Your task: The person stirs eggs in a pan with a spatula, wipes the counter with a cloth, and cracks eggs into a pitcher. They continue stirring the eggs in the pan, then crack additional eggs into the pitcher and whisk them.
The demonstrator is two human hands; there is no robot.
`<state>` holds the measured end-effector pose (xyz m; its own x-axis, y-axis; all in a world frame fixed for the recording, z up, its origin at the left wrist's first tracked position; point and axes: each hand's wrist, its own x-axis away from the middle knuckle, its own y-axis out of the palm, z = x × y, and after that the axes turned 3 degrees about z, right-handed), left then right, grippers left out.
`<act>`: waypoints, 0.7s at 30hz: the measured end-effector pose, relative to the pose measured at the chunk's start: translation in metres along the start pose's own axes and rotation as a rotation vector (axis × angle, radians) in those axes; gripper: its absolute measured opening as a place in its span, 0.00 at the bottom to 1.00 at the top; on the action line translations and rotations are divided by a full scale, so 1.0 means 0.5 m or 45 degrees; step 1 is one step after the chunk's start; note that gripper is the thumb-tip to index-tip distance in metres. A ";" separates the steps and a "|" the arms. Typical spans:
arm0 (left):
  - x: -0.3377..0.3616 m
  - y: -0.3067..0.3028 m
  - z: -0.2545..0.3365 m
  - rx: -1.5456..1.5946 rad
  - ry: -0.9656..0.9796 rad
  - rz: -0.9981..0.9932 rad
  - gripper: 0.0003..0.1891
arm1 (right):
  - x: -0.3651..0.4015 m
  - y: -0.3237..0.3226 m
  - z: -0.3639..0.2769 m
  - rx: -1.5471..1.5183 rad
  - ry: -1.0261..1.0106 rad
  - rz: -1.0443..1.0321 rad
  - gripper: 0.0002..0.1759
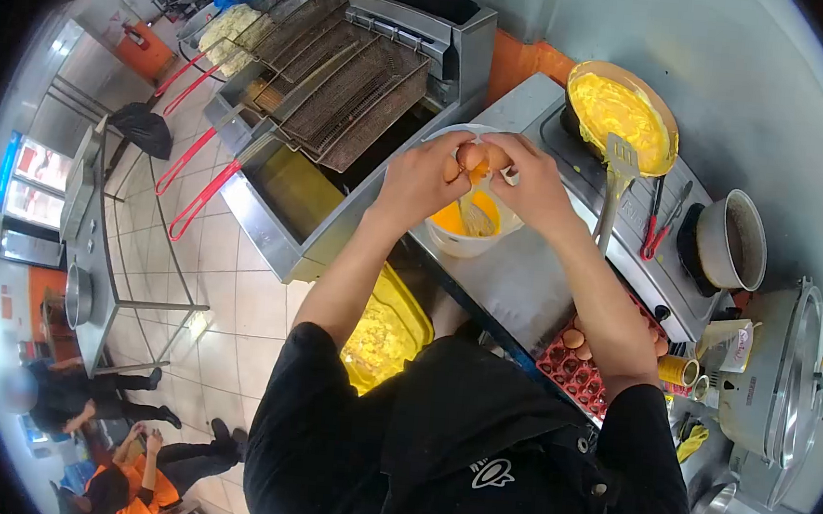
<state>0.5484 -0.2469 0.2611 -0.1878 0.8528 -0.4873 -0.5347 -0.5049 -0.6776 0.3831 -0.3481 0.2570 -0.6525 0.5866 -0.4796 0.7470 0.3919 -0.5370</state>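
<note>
Both my hands are together over a white bowl point(461, 245) that holds beaten yellow egg and a whisk point(478, 221). My left hand point(424, 181) has its fingers curled round brown eggs or shells point(470, 155). My right hand point(530, 184) grips a brown shell piece from the other side, and orange yolk shows between the shells. A frying pan point(670, 147) of yellow egg stands on the stove beyond my right hand, with a slotted spatula point(622, 162) resting over its edge. Below my right forearm, a red egg tray point(576, 378) holds several brown eggs.
Fryers with wire baskets point(376, 90) and red handles stand at the upper left. A yellow tray point(416, 320) of food sits below my left forearm. Red-handled tongs point(653, 233), a metal pot point(734, 239) and a large cooker point(770, 372) are to the right. Other people point(137, 487) are at lower left.
</note>
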 end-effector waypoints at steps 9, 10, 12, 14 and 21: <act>-0.024 0.005 0.001 -0.053 0.124 0.002 0.20 | 0.004 -0.021 -0.011 0.155 -0.119 0.024 0.25; -0.026 0.000 0.007 -0.047 0.098 -0.037 0.20 | 0.004 -0.021 -0.006 0.051 -0.054 -0.007 0.25; -0.023 -0.007 0.007 -0.030 0.109 0.005 0.20 | 0.004 -0.005 0.020 -0.082 -0.031 0.049 0.25; -0.019 -0.027 0.017 0.054 0.041 -0.043 0.20 | 0.014 0.006 0.031 -0.371 0.097 0.151 0.24; 0.102 -0.001 -0.013 1.329 -0.208 -0.449 0.33 | 0.278 -0.255 -0.090 -0.912 0.443 0.581 0.27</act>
<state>0.5446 -0.2042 0.2328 0.0466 0.9724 -0.2287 -0.9955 0.0640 0.0695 0.2027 -0.2848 0.2898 -0.2868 0.9271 -0.2412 0.8988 0.3475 0.2671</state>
